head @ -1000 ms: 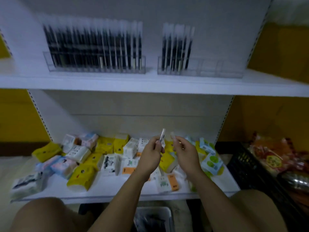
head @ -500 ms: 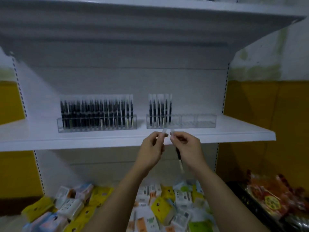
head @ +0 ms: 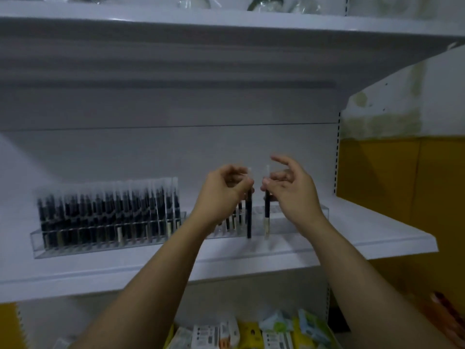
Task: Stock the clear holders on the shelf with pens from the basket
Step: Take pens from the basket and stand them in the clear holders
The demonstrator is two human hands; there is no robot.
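Two clear holders stand on the white shelf [head: 377, 238]. The left holder [head: 108, 245] is packed with several black pens in clear sleeves. The right holder [head: 302, 222] has a few pens at its left end, partly hidden behind my hands. My left hand [head: 224, 195] pinches the top of a black pen [head: 249, 217] that hangs upright over the right holder. My right hand [head: 292, 190] pinches a second pen [head: 266, 215] just to the right, also upright, with its other fingers spread. The basket is out of view.
An upper shelf [head: 226, 23] overhangs the holders, with glassy items on top. Below, the lower shelf holds several yellow, white and green packets [head: 251, 333]. A yellow wall [head: 402, 185] lies to the right.
Both hands rose from the lower shelf level to the right holder, each carrying a pen. The view tilted upward with them.
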